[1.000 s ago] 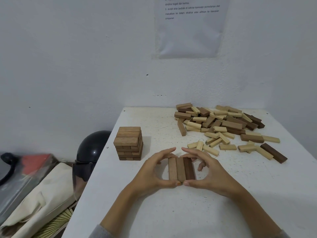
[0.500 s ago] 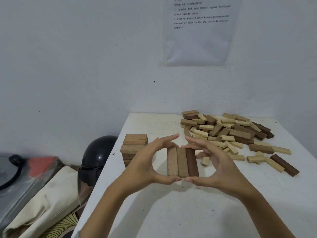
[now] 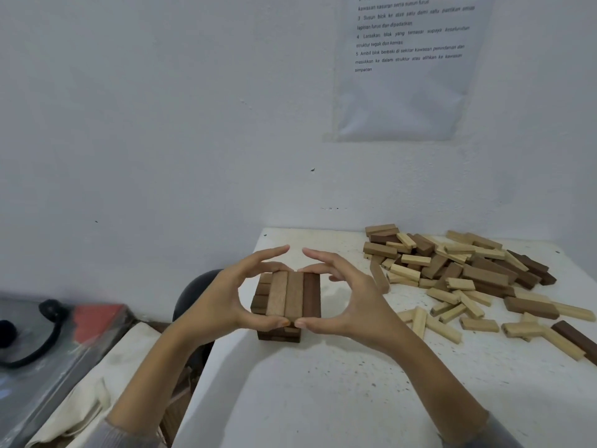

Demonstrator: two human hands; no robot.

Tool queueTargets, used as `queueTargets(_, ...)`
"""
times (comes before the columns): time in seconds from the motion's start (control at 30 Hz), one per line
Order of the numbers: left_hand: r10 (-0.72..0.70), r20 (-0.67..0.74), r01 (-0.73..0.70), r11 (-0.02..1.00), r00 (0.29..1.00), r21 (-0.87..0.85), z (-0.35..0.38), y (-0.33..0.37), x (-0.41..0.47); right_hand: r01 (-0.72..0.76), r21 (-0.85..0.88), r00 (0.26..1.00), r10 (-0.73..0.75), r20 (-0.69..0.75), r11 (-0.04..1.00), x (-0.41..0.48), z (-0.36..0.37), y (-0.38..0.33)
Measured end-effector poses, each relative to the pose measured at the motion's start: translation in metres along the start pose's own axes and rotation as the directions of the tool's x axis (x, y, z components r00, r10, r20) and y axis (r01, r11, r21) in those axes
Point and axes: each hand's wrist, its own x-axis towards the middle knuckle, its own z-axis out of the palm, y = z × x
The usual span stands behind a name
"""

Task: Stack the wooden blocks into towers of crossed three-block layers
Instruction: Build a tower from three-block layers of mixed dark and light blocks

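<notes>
Hands first: the left hand (image 3: 223, 302) and right hand (image 3: 352, 302) are curved toward each other like two brackets, pinching a row of three blocks (image 3: 294, 297) between them, thumbs at the near ends and fingers arched over the far ends. The index fingertips nearly meet above the far side but don't touch. That row is two lighter brown blocks plus one dark one on the right, lying side by side with long sides touching, pointing away from the camera. It sits right over the tower (image 3: 277, 331) near the left edge of the white table (image 3: 323, 399), offset a bit to the right so the tower's lighter top pieces peek out on the left and its dark lower layers show under the thumbs. Honestly can't tell if the row is resting on the tower or held just above it. Off to the right, well apart from the hands, is the loose pile of blocks (image 3: 468, 273), a mix of pale, mid-brown and dark ones, spilling toward the right edge. A printed sheet (image 3: 407, 59) is stuck on the wall above. Left of the table there's a black helmet (image 3: 197, 286) mostly hidden behind the left hand, plus a cream cloth bag (image 3: 97, 383) lower down.
</notes>
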Motion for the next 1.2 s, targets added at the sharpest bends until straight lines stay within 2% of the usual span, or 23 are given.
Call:
queueTargets(0.5, -0.094, 0.061, 0.096, 0.995, 0.994, -0.036, -0.024, -0.047, 0.013, -0.121, -0.009, 0.993, 0.121, 0.002, 0.993, 0.033, 0.036, 0.016)
queueTargets(1.0, -0.097, 0.111, 0.101, 0.994, 0.989, -0.035, -0.019, -0.056, 0.016, -0.162, -0.033, 0.987, 0.162, 0.008, 0.986, 0.032, 0.036, 0.021)
queueTargets(1.2, -0.086, 0.177, 0.087, 0.996, 0.980, 0.006, -0.025, -0.056, 0.020, -0.173, -0.040, 0.984, 0.175, 0.037, 0.984, 0.031, 0.035, 0.019)
